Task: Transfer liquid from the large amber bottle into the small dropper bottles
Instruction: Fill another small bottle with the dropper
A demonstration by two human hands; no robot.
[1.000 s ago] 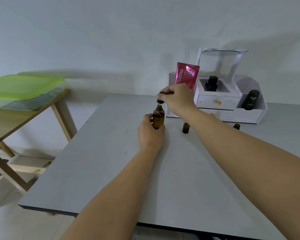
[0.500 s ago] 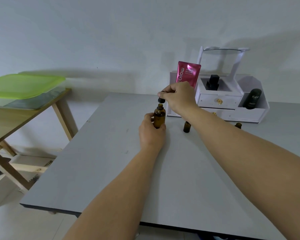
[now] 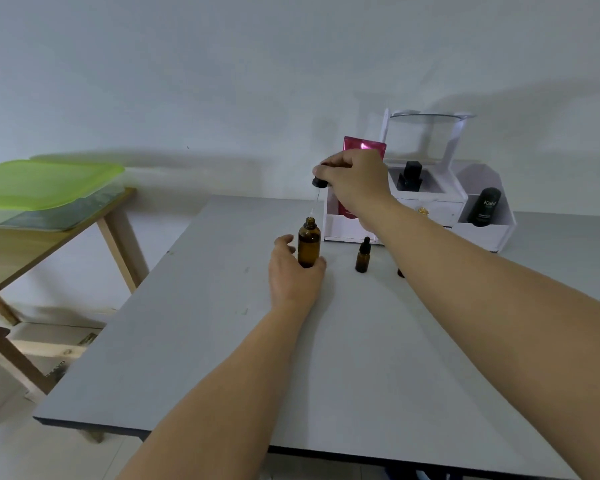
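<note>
Your left hand (image 3: 293, 271) sat at centre frame on the grey table (image 3: 194, 341), fingers curled around the lower body of the big bottle (image 3: 308, 244), steadying it upright with its mouth open. Your right hand (image 3: 355, 181) hung above and slightly right of it, fingertips pinched on the black cap of the dropper (image 3: 317, 192), whose glass tube pointed almost straight down, its tip just above the bottle's mouth and clear of it. Whether the tube carried liquid was too fine to tell. The small bottle (image 3: 362, 256) stood upright to the right of the big one, near it but not touching, its own black dropper cap seemingly on. A second small dark thing (image 3: 400, 273) showed just beyond it, mostly hidden by your right forearm. What mattered for the next move, as I judge it, was this: the small bottle lay down and to the right of the dropper tip, on your right hand's side, its long axis vertical like the tube's, so the dropper only needed carrying sideways and lowering. But with that cap on, your left hand would have had to let go of the big bottle and open the small one first. A white organiser (image 3: 478, 233) stood behind.
</note>
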